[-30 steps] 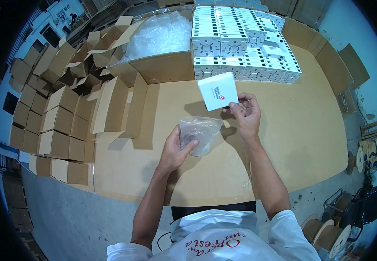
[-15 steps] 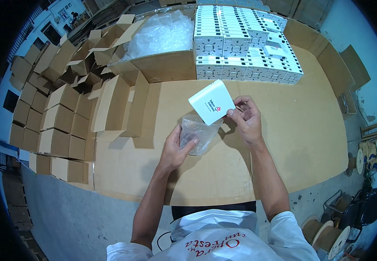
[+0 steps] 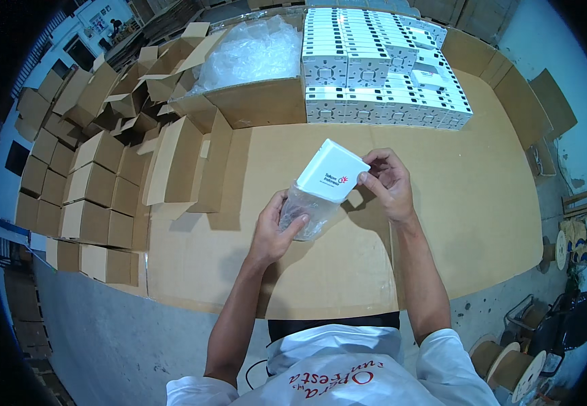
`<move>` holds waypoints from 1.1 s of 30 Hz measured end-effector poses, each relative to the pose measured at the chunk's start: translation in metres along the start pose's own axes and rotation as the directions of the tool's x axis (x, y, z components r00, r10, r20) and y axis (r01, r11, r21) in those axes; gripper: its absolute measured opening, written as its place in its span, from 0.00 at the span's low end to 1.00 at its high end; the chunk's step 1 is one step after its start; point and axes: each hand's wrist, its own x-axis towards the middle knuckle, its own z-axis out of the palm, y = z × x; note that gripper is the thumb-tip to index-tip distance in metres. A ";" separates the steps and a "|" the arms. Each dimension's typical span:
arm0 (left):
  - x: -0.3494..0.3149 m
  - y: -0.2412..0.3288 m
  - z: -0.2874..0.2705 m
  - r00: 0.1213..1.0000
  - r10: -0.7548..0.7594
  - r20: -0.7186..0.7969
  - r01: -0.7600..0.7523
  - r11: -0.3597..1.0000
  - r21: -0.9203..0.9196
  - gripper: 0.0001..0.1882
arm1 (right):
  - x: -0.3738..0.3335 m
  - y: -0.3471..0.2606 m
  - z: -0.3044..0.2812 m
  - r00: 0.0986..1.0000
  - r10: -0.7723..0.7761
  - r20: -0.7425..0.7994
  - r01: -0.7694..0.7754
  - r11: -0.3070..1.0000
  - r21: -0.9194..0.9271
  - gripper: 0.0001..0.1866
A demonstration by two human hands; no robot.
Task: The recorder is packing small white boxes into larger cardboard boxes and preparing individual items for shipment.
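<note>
Above the worktop point(image 3: 456, 216), the left hand point(image 3: 271, 230) pinches a clear plastic bag point(image 3: 309, 215) and the right hand point(image 3: 389, 186) grips a corner of a white square unit point(image 3: 331, 169) whose lower edge meets the bag's mouth, while a large carton point(image 3: 263, 105) beyond holds crumpled clear plastic point(image 3: 249, 54).

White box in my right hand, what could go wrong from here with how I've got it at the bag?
Two risks, as a guess. First, your right hand pinches the white box by one edge with the fingertips, so it might slip or twist. Second, the box's lower end is at the mouth of the thin, crumpled bag in your left hand; a corner could snag or tear it.
</note>
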 end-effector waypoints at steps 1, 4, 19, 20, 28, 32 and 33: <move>0.000 0.000 0.000 1.000 -0.004 -0.002 0.004 1.000 0.004 0.23 | 0.000 -0.002 0.001 1.000 0.015 0.011 -0.015 1.000 0.023 0.13; 0.000 0.002 0.001 1.000 -0.024 -0.013 0.025 0.999 0.021 0.24 | -0.001 -0.005 0.005 0.999 0.041 0.013 -0.041 0.999 0.003 0.12; 0.004 0.003 0.010 0.996 -0.035 -0.082 0.025 0.992 -0.122 0.19 | -0.004 0.000 0.010 0.974 0.214 0.076 -0.195 0.958 -0.210 0.12; 0.005 0.002 0.011 0.996 -0.035 -0.080 0.025 0.992 -0.121 0.19 | -0.004 0.000 0.010 0.974 0.213 0.074 -0.194 0.958 -0.210 0.12; 0.023 -0.009 0.020 0.984 -0.028 -0.173 -0.026 0.953 -0.301 0.20 | -0.002 -0.006 0.004 0.952 0.287 0.103 -0.285 0.958 -0.039 0.17; 0.029 -0.003 0.025 0.990 -0.028 -0.138 -0.020 0.943 -0.332 0.20 | -0.004 -0.008 0.007 0.912 0.400 0.093 -0.392 0.915 -0.093 0.14; 0.031 -0.003 0.028 0.993 -0.021 -0.120 -0.017 0.953 -0.304 0.19 | -0.004 -0.006 0.007 0.909 0.411 0.067 -0.407 0.911 -0.066 0.13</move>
